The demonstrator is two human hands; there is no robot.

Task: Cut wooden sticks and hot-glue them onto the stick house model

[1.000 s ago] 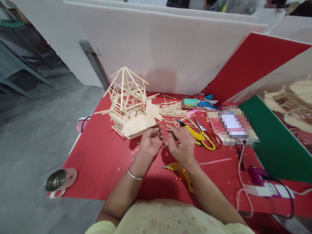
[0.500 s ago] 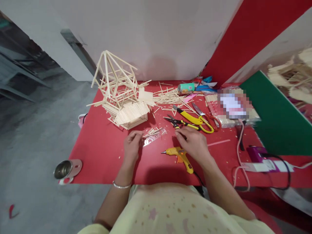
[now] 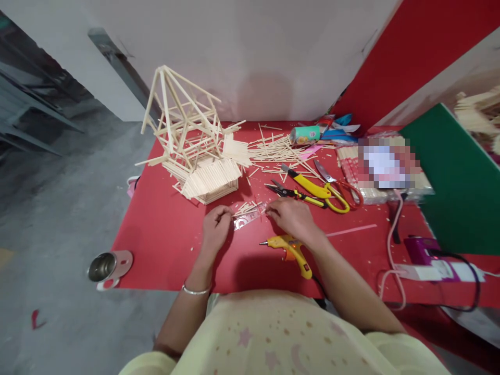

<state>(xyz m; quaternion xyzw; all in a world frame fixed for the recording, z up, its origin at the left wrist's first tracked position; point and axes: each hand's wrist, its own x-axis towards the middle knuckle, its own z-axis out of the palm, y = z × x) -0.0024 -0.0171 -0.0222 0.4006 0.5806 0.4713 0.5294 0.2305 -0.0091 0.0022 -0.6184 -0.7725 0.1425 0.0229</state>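
My left hand (image 3: 217,228) is closed, its thumb and fingers pressed together by the left end of a shiny ruler-like strip (image 3: 242,222). What it may hold is too small to tell. Several short wooden sticks (image 3: 247,209) lie along the strip's far edge. At the strip's right end my right hand (image 3: 292,217) is pinched too; its fingertips are partly hidden. A yellow hot glue gun (image 3: 287,245) lies below that hand, nozzle to the left. Behind my left hand stands a stick-built model house (image 3: 213,179) with an open roof frame.
Pliers (image 3: 295,194), a yellow-handled cutter (image 3: 308,185) and red-handled scissors (image 3: 332,182) lie behind my right hand. Loose sticks (image 3: 277,149) and a green can (image 3: 307,135) are farther back. A cup (image 3: 122,264) stands at the left front edge; a power strip (image 3: 433,271) is at right.
My right hand has moved left, away from the pliers, to the strip's right end. My left hand stays near the strip's left end. The view has shifted slightly.
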